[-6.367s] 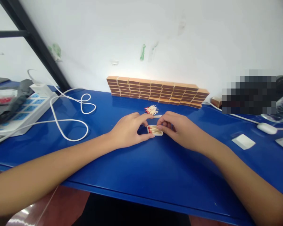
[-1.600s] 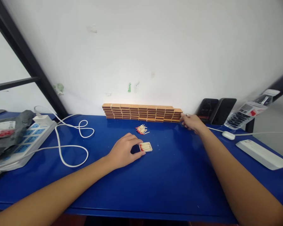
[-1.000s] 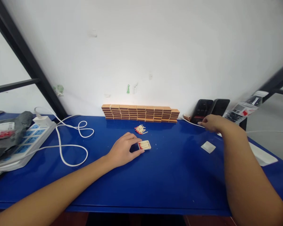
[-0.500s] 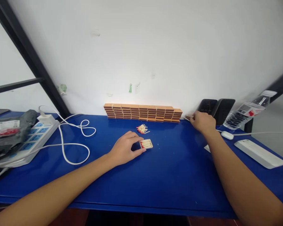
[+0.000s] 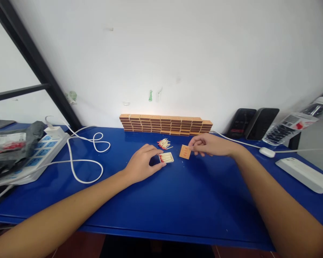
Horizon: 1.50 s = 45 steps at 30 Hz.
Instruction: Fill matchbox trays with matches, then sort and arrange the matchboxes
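On the blue table, my left hand [image 5: 143, 163] grips the left end of a small white matchbox tray [image 5: 172, 159] between thumb and fingers. Red-tipped matches [image 5: 166, 157] lie side by side in that tray. To its right, my right hand [image 5: 204, 145] pinches an orange matchbox sleeve [image 5: 185, 152], held tilted with its printed face towards me. A loose pile of matches [image 5: 164, 144] rests just behind the tray. Further back, a long row of stacked matchboxes [image 5: 164, 125] stands along the wall.
At left are a white power strip [image 5: 47, 154], looping white cables [image 5: 71, 157] and a dark plastic bag [image 5: 29, 138]. On the right stand two black phone-like devices [image 5: 261, 123], a water bottle [image 5: 290, 125], a small white case [image 5: 267, 152] and a white oblong block [image 5: 304, 175].
My right hand has come from the back right towards the middle, bringing the orange matchbox sleeve near the tray. My left hand stays on the tray. The view has shifted slightly.
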Each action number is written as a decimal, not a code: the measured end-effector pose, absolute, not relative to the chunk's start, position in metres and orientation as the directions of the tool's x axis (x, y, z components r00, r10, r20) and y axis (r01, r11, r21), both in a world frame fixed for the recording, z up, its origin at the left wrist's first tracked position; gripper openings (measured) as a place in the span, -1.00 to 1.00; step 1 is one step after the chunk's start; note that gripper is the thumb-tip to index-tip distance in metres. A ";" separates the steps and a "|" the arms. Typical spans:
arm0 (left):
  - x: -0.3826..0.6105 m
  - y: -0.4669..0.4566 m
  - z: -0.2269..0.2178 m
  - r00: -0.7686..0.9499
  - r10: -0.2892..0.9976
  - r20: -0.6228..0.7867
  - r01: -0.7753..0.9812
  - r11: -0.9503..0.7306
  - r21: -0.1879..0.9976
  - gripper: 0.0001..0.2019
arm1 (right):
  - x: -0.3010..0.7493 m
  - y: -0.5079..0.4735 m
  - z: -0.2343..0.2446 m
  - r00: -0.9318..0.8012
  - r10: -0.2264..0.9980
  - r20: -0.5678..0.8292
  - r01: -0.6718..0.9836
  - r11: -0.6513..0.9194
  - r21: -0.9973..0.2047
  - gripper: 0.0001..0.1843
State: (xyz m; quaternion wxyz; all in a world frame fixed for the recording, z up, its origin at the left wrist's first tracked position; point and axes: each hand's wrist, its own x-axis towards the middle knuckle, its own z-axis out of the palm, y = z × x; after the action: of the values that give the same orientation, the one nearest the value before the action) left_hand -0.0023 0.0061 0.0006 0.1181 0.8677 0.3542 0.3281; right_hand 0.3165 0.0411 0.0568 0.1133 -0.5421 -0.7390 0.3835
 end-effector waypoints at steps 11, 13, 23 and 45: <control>-0.003 0.008 0.003 0.448 0.755 0.479 0.614 -0.649 0.448 -0.69 | 0.295 0.039 0.036 -0.562 0.820 0.106 0.651 0.517 -0.556 -0.43; -0.003 0.008 0.002 0.455 0.754 0.473 0.618 -0.650 0.442 -0.69 | 0.291 0.038 0.036 -0.563 0.824 0.055 0.670 0.495 -0.553 -0.51; -0.003 0.010 0.005 0.439 0.768 0.467 0.572 -0.639 0.514 -0.71 | 0.276 0.035 0.032 -0.494 0.866 0.076 0.569 0.388 -0.726 -0.50; -0.009 0.019 0.003 0.408 0.738 0.537 0.385 -0.672 0.632 -0.64 | 0.259 0.029 0.026 -0.397 0.865 0.306 0.413 0.466 -0.783 -0.49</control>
State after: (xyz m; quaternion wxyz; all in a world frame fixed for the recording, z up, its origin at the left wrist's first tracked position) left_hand -0.0087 0.0193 0.0034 0.2102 0.8122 0.3459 0.4202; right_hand 0.2591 0.0292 0.0259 0.3627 -0.4121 -0.7755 0.3118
